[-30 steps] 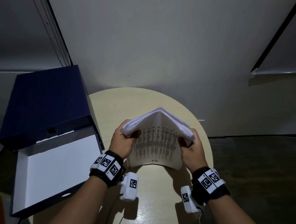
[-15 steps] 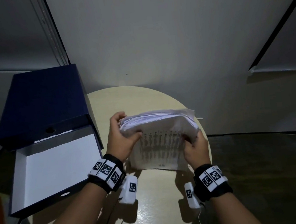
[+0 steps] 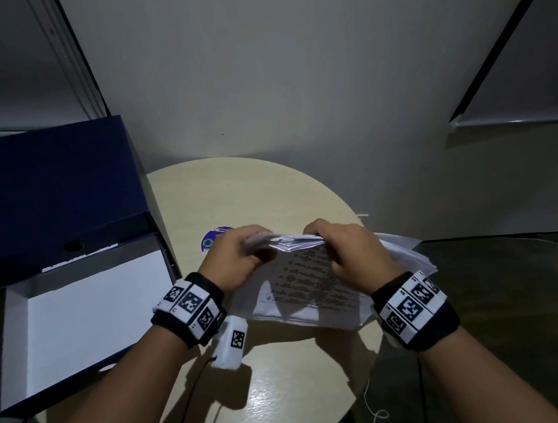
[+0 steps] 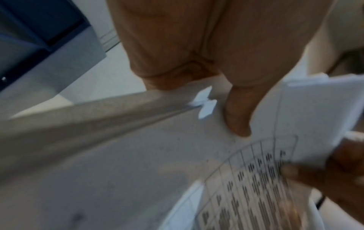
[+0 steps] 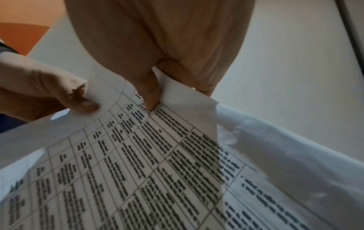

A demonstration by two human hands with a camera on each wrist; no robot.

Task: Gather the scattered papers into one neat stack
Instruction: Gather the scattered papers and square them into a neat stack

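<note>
Both hands hold one bundle of white printed papers (image 3: 308, 285) upright over the round table (image 3: 241, 194), its lower edge down near the tabletop. My left hand (image 3: 240, 253) grips the top edge on the left; my right hand (image 3: 346, 245) grips it on the right. Sheets fan out unevenly behind the right hand. In the right wrist view the right thumb and fingers (image 5: 149, 93) pinch the top of a sheet with a printed table (image 5: 157, 155), and the left hand's fingers (image 5: 82, 104) pinch its left corner. The left wrist view is blurred; papers (image 4: 295, 124) show by the left thumb.
An open dark blue box (image 3: 73, 301) with a white inside stands at the table's left, its lid (image 3: 58, 189) raised behind it. A round blue sticker (image 3: 213, 239) lies on the table beyond the left hand. A grey wall is close behind. Dark floor lies right.
The bundle has gone from arched between the hands to hanging upright. Both hands shifted from its sides to its top edge and came closer together; the blue sticker is now uncovered.
</note>
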